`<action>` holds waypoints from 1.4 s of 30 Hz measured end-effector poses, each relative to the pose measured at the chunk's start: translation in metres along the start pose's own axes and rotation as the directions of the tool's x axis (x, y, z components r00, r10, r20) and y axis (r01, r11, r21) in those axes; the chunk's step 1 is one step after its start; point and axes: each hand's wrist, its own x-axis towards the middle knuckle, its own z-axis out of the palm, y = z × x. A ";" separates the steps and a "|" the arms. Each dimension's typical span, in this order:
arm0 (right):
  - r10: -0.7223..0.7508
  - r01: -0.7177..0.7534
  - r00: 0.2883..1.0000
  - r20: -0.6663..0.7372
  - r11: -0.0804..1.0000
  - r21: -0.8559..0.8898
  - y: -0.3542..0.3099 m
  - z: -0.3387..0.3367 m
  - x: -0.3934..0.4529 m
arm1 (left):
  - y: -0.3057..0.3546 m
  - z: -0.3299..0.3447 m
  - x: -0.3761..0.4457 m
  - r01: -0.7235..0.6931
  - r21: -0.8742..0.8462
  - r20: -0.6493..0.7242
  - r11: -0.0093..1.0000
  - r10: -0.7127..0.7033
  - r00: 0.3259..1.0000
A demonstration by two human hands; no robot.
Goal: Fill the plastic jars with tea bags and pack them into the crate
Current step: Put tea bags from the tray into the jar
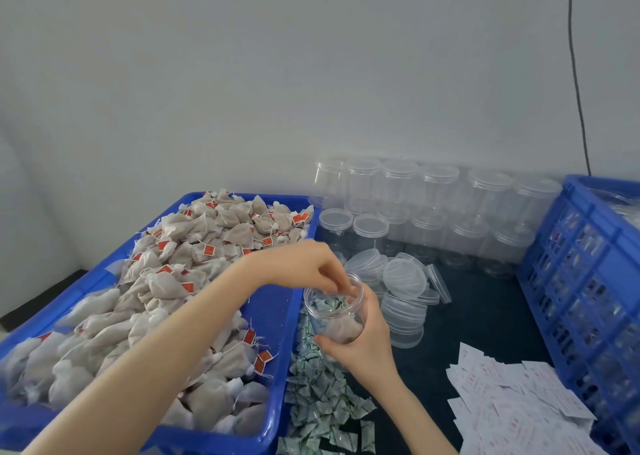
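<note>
Jar (337, 316) first: a clear plastic one with no lid on, held upright just above the dark table (485, 319), right beside the near right corner of the blue tub (277, 319). The right hand (363, 344) wraps its side, thumb in front and fingers curled round the back, closed firmly on it. Inside lie a few brownish tea bags at the bottom and some green-and-white packets higher up. The left hand (308, 264) hangs over the open mouth with its fingertips (341, 286) dipped into the rim, bunched loosely together; whether they pinch anything I cannot tell (the clear wall blurs them).

The tub, to the left, is heaped with tea bags (149, 302), pale pouches on strings with small red tags. Along its right wall, on the table, runs a strip of green-and-white packets (322, 392). Just right of the jar sits a loose heap of clear lids (401, 288), some leaning on edge. Behind them, against the white wall, stand rows of capped empty jars (433, 212), stacked two high. White paper sachets (512, 399) with red print lie scattered at the near right. A blue slatted crate (588, 281) stands at the far right edge of the table, a dark cable (576, 84) hanging down the wall behind it.
</note>
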 end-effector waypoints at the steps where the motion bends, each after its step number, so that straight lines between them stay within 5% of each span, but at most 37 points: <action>1: 0.004 -0.004 1.000 -0.002 1.000 -0.001 0.000 0.000 0.000 | -0.009 -0.004 -0.004 0.024 -0.020 -0.089 1.000 -0.026 0.996; 3: 0.004 -0.004 1.000 -0.011 1.000 0.001 0.000 0.000 0.001 | -0.031 -0.007 -0.011 0.140 0.049 -0.249 0.989 -0.124 0.960; 5: 0.002 -0.002 1.000 -0.012 1.000 0.002 0.000 0.000 0.001 | -0.051 -0.002 -0.018 0.308 0.233 -0.237 0.923 -0.253 0.938; 7: -0.003 0.003 1.000 -0.009 1.000 0.008 0.000 0.001 0.001 | -0.066 0.015 -0.025 0.373 0.383 0.046 0.845 -0.420 0.906; 9: -0.013 0.013 1.000 -0.009 1.000 0.001 0.000 0.002 0.000 | -0.073 0.039 -0.031 0.347 0.478 0.349 0.807 -0.537 0.768; 11: -0.014 0.014 1.000 -0.005 1.000 -0.003 0.000 0.003 -0.001 | -0.075 0.060 -0.036 0.328 0.535 0.430 0.779 -0.585 0.688; 15: -0.010 0.010 1.000 0.001 1.000 -0.005 -0.002 0.003 -0.001 | -0.078 0.081 -0.039 0.301 0.568 0.316 0.766 -0.541 0.779; 18: -0.017 0.017 1.000 -0.003 1.000 -0.007 -0.004 0.003 -0.002 | -0.080 0.079 -0.041 0.290 0.524 0.350 0.801 -0.513 0.784; 23: -0.017 0.017 1.000 0.005 1.000 0.001 -0.005 0.002 -0.004 | -0.079 0.051 -0.052 0.265 0.368 0.274 0.891 -0.376 0.885; 27: -0.018 0.018 1.000 0.006 1.000 0.008 -0.006 0.003 -0.005 | -0.074 0.027 -0.059 0.288 0.078 0.102 0.954 -0.295 0.950; 31: -0.015 0.014 1.000 0.005 1.000 0.007 -0.006 0.006 -0.006 | -0.065 0.005 -0.060 0.273 -0.028 -0.073 0.962 -0.274 0.959; 38: -0.013 0.013 1.000 0.016 1.000 -0.013 -0.002 0.005 -0.008 | -0.065 0.006 -0.059 0.292 0.057 -0.118 0.955 -0.284 0.951; 42: -0.003 0.003 1.000 0.020 1.000 -0.017 -0.001 0.005 -0.008 | -0.063 0.006 -0.060 0.286 -0.053 -0.182 0.957 -0.291 0.939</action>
